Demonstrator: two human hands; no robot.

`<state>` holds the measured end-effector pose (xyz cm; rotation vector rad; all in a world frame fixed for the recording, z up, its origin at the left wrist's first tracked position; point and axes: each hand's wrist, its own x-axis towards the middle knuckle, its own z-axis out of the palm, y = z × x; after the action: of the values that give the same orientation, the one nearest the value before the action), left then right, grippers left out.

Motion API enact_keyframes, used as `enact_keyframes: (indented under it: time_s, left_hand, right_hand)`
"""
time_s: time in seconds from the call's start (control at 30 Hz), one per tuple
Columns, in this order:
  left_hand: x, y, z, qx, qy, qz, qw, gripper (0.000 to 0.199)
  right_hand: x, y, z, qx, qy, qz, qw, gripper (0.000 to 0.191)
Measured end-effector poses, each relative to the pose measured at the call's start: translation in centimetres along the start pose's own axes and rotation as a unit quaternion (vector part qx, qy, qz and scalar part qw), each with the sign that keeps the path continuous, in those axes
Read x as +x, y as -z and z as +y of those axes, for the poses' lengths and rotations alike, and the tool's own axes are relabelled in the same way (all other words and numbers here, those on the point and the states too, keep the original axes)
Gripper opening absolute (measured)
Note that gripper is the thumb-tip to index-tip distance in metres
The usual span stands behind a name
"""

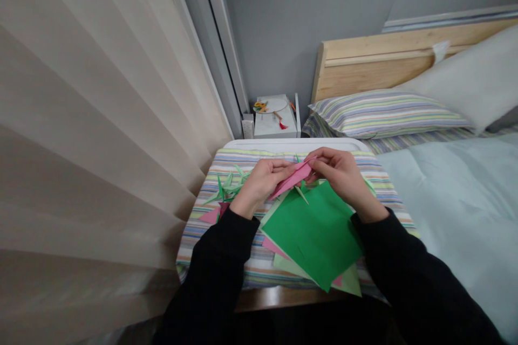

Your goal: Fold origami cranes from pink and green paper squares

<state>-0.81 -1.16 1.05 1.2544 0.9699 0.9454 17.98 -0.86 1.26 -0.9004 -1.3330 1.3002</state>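
Looks like mid-fold: pink paper (297, 175) is up over the counter (259, 275), just beyond the green sheet (313, 232), left hand (267, 180) pinching its side, right hand (334, 170) gripping the upper end. Next move, my read: edges kept aligned, firm fingertip pressure along the crease.

Stacked sheets (315, 232) lie on the cloth (259, 269), folded pieces (230, 190) left (overlapping, it seems), bed (457, 199) right.

I held the pink paper (294, 177), folded long and narrow. It slanted, its near end toward my left.
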Motion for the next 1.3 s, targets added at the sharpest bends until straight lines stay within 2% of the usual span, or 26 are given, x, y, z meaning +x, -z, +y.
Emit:
enact_keyframes:
  time_s: [0.23,0.37,0.57,0.73,0.9,1.13,1.3]
  left_hand:
    - [0.0,0.0,-0.1,-0.001,-0.021,0.017,1.0,0.031]
    - [0.1,0.1,-0.3,0.001,-0.004,0.016,1.0,0.031]
    - [0.0,0.1,0.0,0.038,-0.02,0.023,0.999,0.028]
    - [0.0,-0.1,0.2,0.041,-0.036,0.036,0.998,0.025]
    - [0.0,-0.1,0.3,0.036,-0.043,0.043,0.998,0.029]
    - [-0.3,-0.3,0.4,0.029,-0.045,0.035,0.998,0.037]
    - [-0.2,-0.2,0.4,0.036,-0.042,0.031,0.998,0.033]
  right_hand:
    - [0.2,-0.4,0.4,-0.016,0.009,0.033,0.999,0.022]
    - [0.2,-0.5,0.6,-0.02,0.029,0.057,0.998,0.022]
    - [0.2,-0.6,0.6,-0.003,0.018,0.058,0.998,0.024]
    - [0.1,-0.7,0.4,0.043,-0.004,0.049,0.998,0.032]
    - [0.0,-0.9,0.6,0.063,-0.005,0.036,0.997,0.049]
    - [0.3,-0.9,1.2,0.061,0.015,0.06,0.996,0.037]
    - [0.2,-0.9,1.2,0.048,0.012,0.076,0.996,0.034]
